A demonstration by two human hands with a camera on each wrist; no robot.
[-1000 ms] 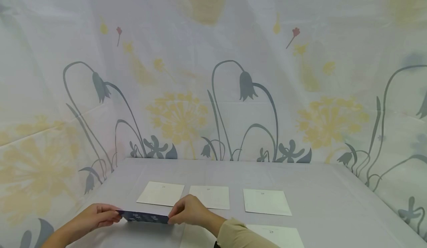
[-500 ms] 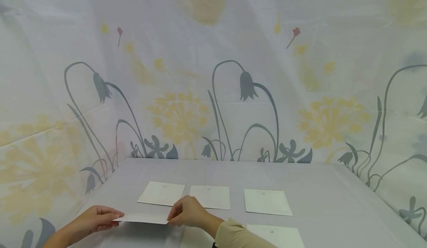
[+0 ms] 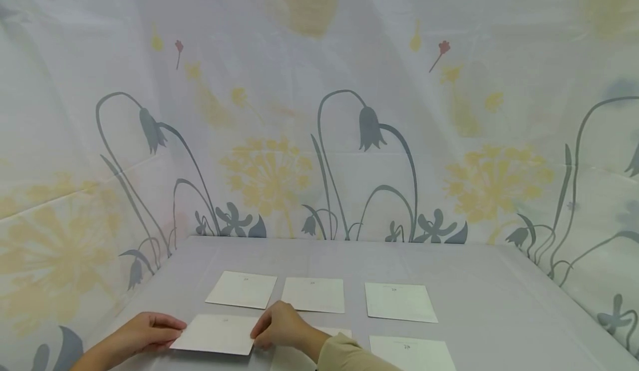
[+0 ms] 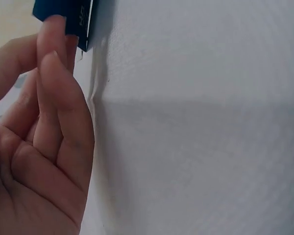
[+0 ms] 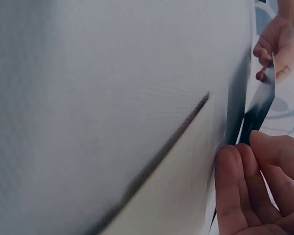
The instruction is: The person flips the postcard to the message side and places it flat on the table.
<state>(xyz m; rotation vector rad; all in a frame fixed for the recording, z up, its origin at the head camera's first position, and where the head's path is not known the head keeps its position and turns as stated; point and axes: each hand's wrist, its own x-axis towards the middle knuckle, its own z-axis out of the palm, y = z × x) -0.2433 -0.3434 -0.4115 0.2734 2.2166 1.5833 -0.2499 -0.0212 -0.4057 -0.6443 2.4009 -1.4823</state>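
Note:
A card (image 3: 214,333), pale on its upper face, is held by both hands just above the table at the front left. My left hand (image 3: 142,335) pinches its left edge, and my right hand (image 3: 283,326) pinches the right edge between thumb and fingers. In the left wrist view the card's dark blue underside (image 4: 76,19) shows at the fingertips of the left hand (image 4: 49,132). The right wrist view has the right hand (image 5: 257,181) nearest, holding one end of the card (image 5: 259,107), with the left hand at the far end.
Behind lie three pale cards: a left one (image 3: 242,289), a middle one (image 3: 313,295) and a right one (image 3: 401,303). In front are another card (image 3: 411,353) and one (image 3: 292,359) partly under the right arm. A flower-patterned curtain (image 3: 344,55) surrounds the table (image 3: 479,293).
The card has tipped from showing its dark blue printed face, through edge-on, to nearly flat with its pale face up. Both hands have come slightly lower with it.

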